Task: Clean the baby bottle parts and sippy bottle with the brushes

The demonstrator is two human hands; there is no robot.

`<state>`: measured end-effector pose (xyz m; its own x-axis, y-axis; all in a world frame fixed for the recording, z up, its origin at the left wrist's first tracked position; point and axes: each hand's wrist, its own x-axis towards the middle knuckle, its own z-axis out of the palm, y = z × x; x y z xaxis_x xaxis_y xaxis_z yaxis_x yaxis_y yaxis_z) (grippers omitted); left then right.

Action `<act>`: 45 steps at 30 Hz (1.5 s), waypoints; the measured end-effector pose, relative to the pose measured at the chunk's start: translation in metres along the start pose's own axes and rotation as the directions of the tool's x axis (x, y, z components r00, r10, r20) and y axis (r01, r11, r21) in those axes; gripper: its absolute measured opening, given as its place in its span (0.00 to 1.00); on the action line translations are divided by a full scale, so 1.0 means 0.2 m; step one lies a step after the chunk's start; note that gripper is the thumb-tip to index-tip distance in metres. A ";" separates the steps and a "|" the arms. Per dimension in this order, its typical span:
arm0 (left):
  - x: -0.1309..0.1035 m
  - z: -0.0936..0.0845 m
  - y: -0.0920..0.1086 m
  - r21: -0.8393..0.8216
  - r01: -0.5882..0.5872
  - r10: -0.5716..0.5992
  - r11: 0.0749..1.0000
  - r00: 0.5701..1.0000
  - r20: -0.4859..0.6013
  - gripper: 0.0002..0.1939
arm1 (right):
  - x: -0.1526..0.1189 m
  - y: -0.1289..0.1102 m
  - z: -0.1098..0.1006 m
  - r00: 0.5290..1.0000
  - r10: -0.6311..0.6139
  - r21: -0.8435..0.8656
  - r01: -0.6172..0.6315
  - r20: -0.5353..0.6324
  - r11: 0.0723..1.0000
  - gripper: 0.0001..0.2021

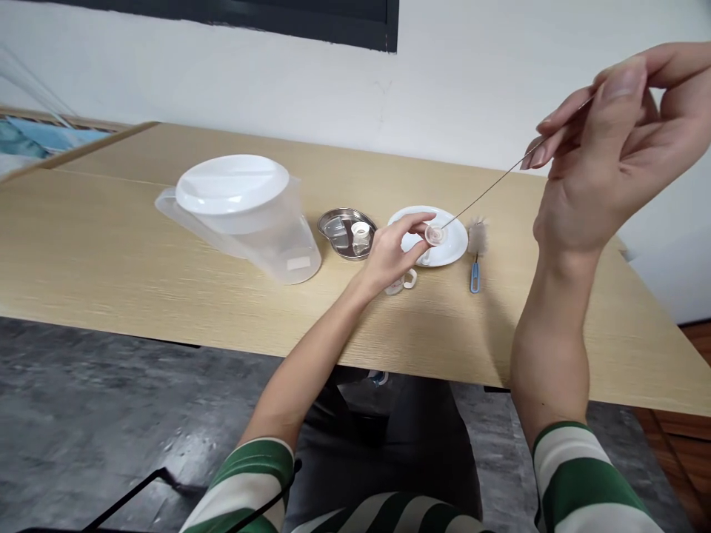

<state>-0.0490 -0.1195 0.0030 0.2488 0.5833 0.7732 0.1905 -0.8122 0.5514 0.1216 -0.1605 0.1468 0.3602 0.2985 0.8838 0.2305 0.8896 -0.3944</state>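
My left hand [394,252] grips a small clear round cup [435,236], its opening turned toward me, above a white plate [454,248]. Between the thumb and fingers of my right hand [616,141], raised high at the right, is a thin wire-like rod [494,183]. Its lower end reaches down to the mouth of the cup; whether it touches the bottom I cannot tell. Below my left hand stands a small clear cup with a handle [409,279], partly hidden by the fingers. A bristle brush with a blue handle [475,277] lies just right of the plate.
A translucent pitcher with a white lid [233,185] stands at the left on the wooden table [111,244]. A round metal tray [329,238] beside it holds a white-rimmed small jar [361,231] and a clear piece. The wall rises behind the table's back edge.
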 end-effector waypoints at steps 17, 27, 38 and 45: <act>-0.01 0.00 0.01 -0.010 0.019 -0.018 1.000 0.998 0.065 0.21 | -0.06 -0.01 0.04 0.987 0.062 -0.098 -0.048 0.149 0.994 0.12; -0.02 0.03 0.02 -0.151 0.096 -0.088 0.984 0.994 0.061 0.20 | -0.08 -0.04 0.03 0.948 0.117 -0.198 -0.058 0.297 0.978 0.10; -0.03 0.09 0.01 -0.228 0.148 -0.149 0.962 0.989 0.013 0.25 | -0.09 0.03 0.00 0.769 0.276 -0.418 -0.013 0.577 0.909 0.09; -0.05 0.11 0.00 -0.222 0.172 -0.175 0.960 0.985 0.005 0.29 | -0.07 0.04 -0.02 0.665 0.350 -0.519 0.067 0.660 0.852 0.07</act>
<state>-0.0314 -0.1251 -0.0111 0.2166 0.7166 0.6630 0.0150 -0.6814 0.7317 0.1222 -0.1591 0.1306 -0.2761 0.7381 0.6156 0.6899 0.5981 -0.4077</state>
